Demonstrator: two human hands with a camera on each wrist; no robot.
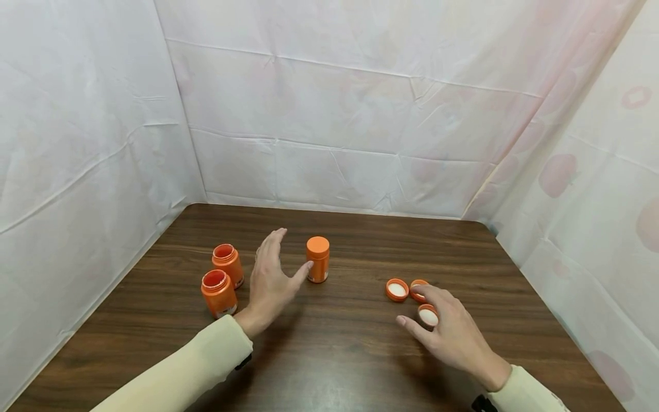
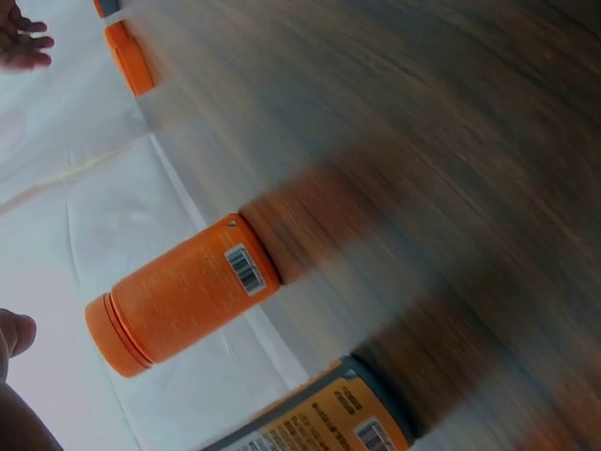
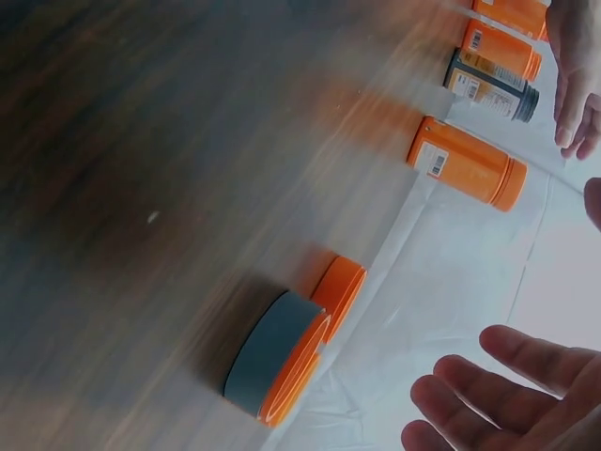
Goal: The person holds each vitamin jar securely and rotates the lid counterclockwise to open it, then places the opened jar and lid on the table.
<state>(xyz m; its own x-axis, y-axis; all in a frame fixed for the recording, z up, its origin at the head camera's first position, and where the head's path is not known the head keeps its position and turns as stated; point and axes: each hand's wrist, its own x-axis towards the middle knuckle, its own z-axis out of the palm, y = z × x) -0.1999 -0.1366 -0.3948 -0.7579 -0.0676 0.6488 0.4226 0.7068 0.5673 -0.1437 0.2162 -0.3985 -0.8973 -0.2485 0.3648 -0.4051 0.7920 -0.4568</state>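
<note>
My left hand (image 1: pixel 270 280) is held over the table, fingers apart and thumb stretched toward a capped orange bottle (image 1: pixel 318 266); in the head view the thumb tip overlaps the bottle's edge. To its left stand two uncapped orange bottles, a rear one (image 1: pixel 229 269) and a front one (image 1: pixel 219 297). A dark bottle with an orange label (image 2: pixel 329 413) shows in the left wrist view. My right hand (image 1: pixel 453 332) hovers beside three upturned caps, holding nothing: a left orange cap (image 1: pixel 397 290), a rear one partly behind the fingers, and a dark-sided cap (image 3: pixel 272 352) nearest the thumb.
The brown wooden table (image 1: pixel 350 355) has white sheets hanging round its back and sides. A back sheet (image 1: pixel 329 126) rises right behind the table's rear edge. Between the capped bottle and the caps lies a stretch of bare wood.
</note>
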